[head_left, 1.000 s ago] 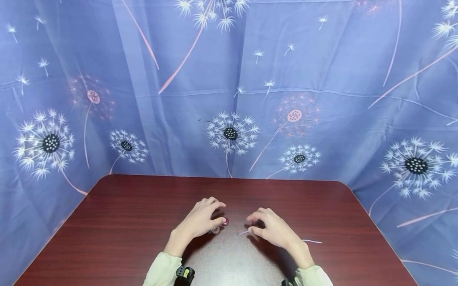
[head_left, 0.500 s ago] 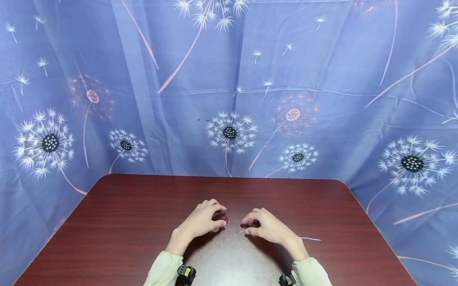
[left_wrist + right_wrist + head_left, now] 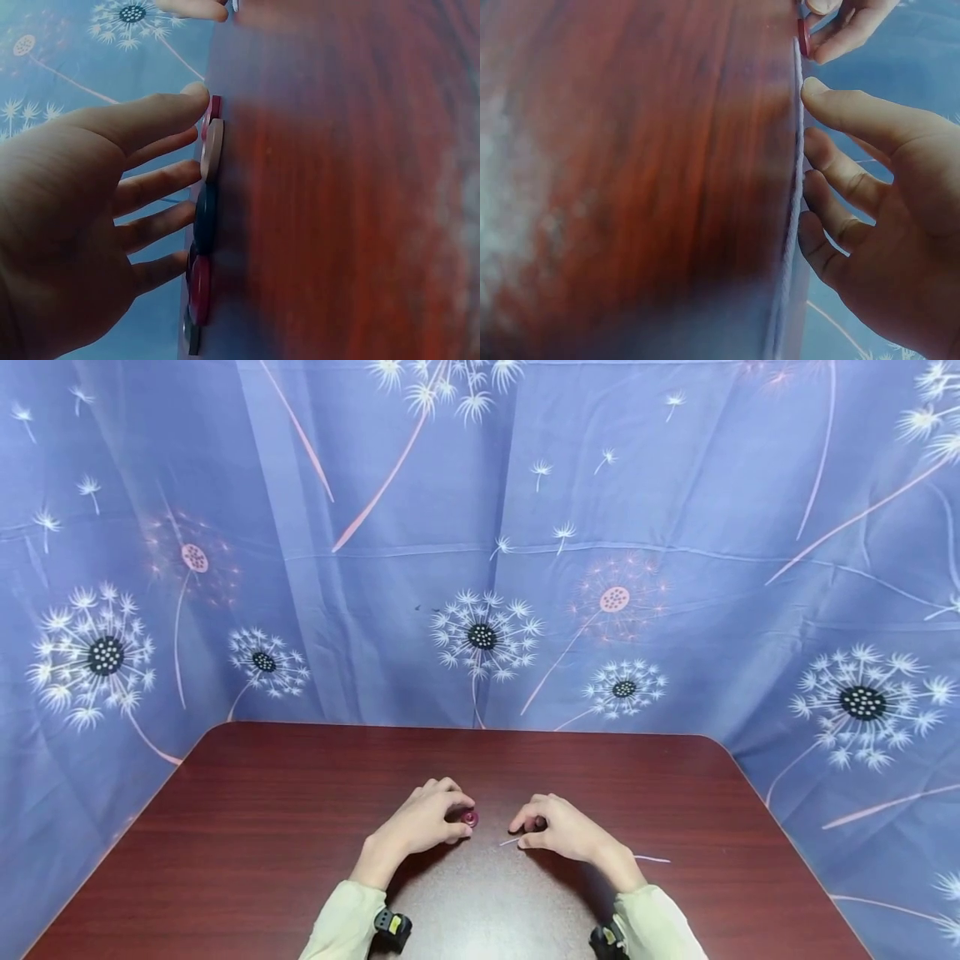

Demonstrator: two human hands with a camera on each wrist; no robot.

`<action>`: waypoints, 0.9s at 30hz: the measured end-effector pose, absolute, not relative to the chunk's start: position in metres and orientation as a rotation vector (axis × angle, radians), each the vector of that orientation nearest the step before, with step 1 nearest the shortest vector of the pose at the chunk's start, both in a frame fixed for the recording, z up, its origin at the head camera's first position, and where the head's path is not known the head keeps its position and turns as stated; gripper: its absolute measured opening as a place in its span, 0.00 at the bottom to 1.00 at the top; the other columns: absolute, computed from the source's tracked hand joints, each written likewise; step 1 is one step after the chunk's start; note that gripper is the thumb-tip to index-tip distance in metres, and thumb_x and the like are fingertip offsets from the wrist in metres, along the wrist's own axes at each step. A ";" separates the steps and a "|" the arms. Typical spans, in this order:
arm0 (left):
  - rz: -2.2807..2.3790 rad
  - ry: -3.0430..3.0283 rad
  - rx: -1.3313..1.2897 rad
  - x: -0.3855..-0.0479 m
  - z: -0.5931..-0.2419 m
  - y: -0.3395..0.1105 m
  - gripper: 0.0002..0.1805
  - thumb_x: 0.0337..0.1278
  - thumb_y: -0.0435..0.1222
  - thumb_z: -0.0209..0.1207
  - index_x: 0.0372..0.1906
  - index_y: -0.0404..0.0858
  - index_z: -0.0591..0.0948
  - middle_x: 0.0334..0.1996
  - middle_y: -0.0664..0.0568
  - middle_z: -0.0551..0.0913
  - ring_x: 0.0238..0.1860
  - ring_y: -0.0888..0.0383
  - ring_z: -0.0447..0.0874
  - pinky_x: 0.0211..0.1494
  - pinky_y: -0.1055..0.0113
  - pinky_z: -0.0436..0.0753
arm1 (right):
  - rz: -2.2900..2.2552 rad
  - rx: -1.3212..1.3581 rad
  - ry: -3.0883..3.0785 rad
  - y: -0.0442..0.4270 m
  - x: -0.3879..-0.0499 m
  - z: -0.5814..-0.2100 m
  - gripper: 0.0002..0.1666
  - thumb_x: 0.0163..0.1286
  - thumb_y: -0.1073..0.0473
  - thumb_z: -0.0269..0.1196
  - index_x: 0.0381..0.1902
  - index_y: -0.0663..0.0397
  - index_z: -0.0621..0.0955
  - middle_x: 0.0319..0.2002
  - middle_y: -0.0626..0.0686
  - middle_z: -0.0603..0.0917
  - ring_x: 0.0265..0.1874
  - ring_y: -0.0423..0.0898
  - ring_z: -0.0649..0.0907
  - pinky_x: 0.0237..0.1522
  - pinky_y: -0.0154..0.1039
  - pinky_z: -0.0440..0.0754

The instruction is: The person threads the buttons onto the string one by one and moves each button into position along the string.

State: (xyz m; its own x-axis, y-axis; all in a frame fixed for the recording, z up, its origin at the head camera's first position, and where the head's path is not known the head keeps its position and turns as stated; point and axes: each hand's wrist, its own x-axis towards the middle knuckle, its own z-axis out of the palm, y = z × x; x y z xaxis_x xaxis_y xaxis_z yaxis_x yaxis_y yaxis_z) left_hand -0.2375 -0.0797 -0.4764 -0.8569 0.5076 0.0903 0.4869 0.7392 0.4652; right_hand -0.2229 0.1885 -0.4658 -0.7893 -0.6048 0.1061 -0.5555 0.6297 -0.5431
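My left hand (image 3: pixel 427 817) hovers low at the table's middle, thumb and index finger spread on either side of a dark red button (image 3: pixel 469 818). Whether they touch it is unclear. In the left wrist view, its loosely bent fingers reach down to a row of flat round buttons: a beige one (image 3: pixel 213 150), a dark teal one (image 3: pixel 205 217), another red one (image 3: pixel 200 289) and dark ones partly hidden. My right hand (image 3: pixel 566 833) is bent loosely over a thin pale cord (image 3: pixel 651 859), fingertips close to it. The cord (image 3: pixel 789 240) lies straight along the tabletop in the right wrist view.
The dark red-brown wooden table (image 3: pixel 300 777) has rounded far corners. A blue curtain (image 3: pixel 375 635) printed with dandelions hangs behind it and at its sides. Each wrist wears a small black camera, such as the left wrist camera (image 3: pixel 393 928).
My left thumb and index finger have come around the red button, and the beige one beside it is now hidden in the head view. My right hand has shifted slightly left along the cord.
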 end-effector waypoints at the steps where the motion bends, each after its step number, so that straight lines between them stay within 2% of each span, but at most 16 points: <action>1: 0.746 2.895 0.827 -0.238 -0.476 -0.079 0.22 0.53 0.46 0.70 0.54 0.47 0.85 0.49 0.57 0.79 0.53 0.54 0.73 0.59 0.55 0.71 | -0.870 -0.991 2.755 0.188 -0.224 -0.466 0.10 0.59 0.57 0.72 0.40 0.44 0.88 0.29 0.41 0.78 0.33 0.42 0.75 0.38 0.31 0.71; 8: 0.694 2.928 0.825 -0.237 -0.477 -0.077 0.23 0.53 0.46 0.70 0.55 0.47 0.84 0.49 0.57 0.78 0.52 0.54 0.73 0.59 0.55 0.71 | -0.831 -0.979 2.758 0.185 -0.226 -0.467 0.07 0.58 0.59 0.73 0.35 0.45 0.88 0.28 0.43 0.78 0.28 0.34 0.75 0.34 0.29 0.73; 11: 0.680 2.945 0.827 -0.236 -0.477 -0.076 0.22 0.52 0.46 0.70 0.54 0.47 0.85 0.48 0.56 0.78 0.52 0.54 0.73 0.59 0.55 0.71 | -0.746 -0.958 2.818 0.183 -0.227 -0.467 0.04 0.58 0.58 0.73 0.30 0.42 0.87 0.28 0.41 0.79 0.28 0.34 0.76 0.34 0.31 0.74; 15: 0.658 2.974 0.838 -0.236 -0.476 -0.076 0.20 0.52 0.46 0.70 0.52 0.46 0.86 0.46 0.56 0.77 0.51 0.54 0.74 0.57 0.56 0.72 | -0.612 -0.933 2.890 0.179 -0.224 -0.463 0.06 0.59 0.56 0.72 0.26 0.38 0.85 0.30 0.37 0.78 0.29 0.36 0.76 0.35 0.35 0.75; 27: 0.653 2.994 0.820 -0.234 -0.476 -0.074 0.15 0.53 0.47 0.70 0.46 0.49 0.88 0.42 0.59 0.75 0.46 0.58 0.72 0.54 0.59 0.73 | -0.564 -0.884 2.954 0.176 -0.215 -0.458 0.06 0.53 0.56 0.69 0.25 0.39 0.81 0.29 0.37 0.77 0.27 0.34 0.73 0.31 0.36 0.74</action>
